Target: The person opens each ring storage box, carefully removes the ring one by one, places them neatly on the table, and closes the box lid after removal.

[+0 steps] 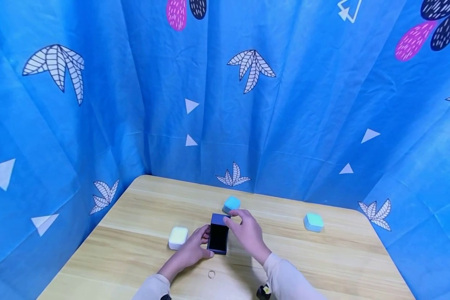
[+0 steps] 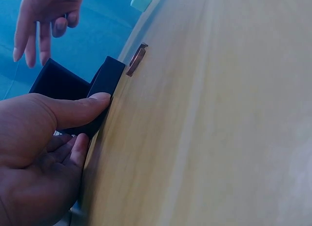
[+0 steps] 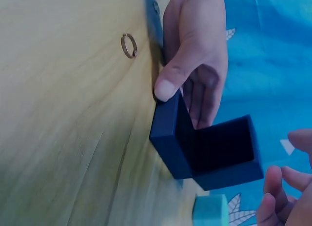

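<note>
An open dark blue jewellery box (image 1: 218,239) with a black inside stands on the table, its lid raised at the back. My left hand (image 1: 192,249) grips the base from the left, with the thumb (image 2: 87,111) on its front and the other fingers along the side. Close to the raised lid (image 3: 229,150), my right hand (image 1: 248,233) has its fingers loosely bent; a gap shows between them and the lid in the right wrist view. A thin ring (image 3: 123,45), copper-coloured, lies in front of the box.
A white rounded box (image 1: 178,238) sits just left of my left hand. Behind the jewellery box is a light blue box (image 1: 231,203), and a mint-green one (image 1: 313,222) stands farther right. A blue patterned curtain (image 1: 303,104) surrounds the wooden table's (image 1: 345,254) far edge and sides.
</note>
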`<state>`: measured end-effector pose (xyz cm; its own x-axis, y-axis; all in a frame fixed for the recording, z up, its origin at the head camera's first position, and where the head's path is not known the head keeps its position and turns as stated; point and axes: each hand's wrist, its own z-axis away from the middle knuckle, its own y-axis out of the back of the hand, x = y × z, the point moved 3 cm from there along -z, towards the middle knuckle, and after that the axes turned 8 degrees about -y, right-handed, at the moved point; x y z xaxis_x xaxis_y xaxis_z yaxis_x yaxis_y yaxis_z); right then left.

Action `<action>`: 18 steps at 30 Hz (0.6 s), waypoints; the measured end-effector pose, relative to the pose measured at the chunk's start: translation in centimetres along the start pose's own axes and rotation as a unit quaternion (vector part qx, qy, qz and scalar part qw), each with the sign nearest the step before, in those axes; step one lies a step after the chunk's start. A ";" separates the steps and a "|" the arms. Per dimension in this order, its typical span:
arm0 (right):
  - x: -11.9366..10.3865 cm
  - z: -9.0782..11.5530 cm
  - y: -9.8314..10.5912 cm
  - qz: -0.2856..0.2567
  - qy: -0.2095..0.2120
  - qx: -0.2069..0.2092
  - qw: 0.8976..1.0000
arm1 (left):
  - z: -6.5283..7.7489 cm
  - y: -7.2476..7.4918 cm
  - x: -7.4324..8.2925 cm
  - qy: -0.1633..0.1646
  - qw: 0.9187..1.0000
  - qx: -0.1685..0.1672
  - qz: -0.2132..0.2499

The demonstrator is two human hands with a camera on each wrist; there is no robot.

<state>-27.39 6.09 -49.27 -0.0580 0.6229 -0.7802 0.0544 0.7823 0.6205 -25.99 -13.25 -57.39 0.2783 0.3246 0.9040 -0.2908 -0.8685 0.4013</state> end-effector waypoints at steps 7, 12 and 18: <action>1.3 -0.9 -0.7 -0.033 -0.032 -0.017 0.999 | 0.1 0.0 0.1 -0.003 1.000 0.001 0.000; 2.2 -1.5 -1.7 -0.062 -0.064 -0.039 0.995 | 0.1 0.1 0.2 -0.003 1.000 0.001 0.000; 2.9 -1.7 -2.8 -0.130 -0.101 -0.080 0.983 | 0.2 0.1 0.3 -0.005 1.000 0.003 0.001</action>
<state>-29.41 5.73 -53.18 0.1509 0.3997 -0.9041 -0.0951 0.9162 0.3892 -25.77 -13.29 -57.15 0.2869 0.3195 0.9031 -0.2857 -0.8713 0.3990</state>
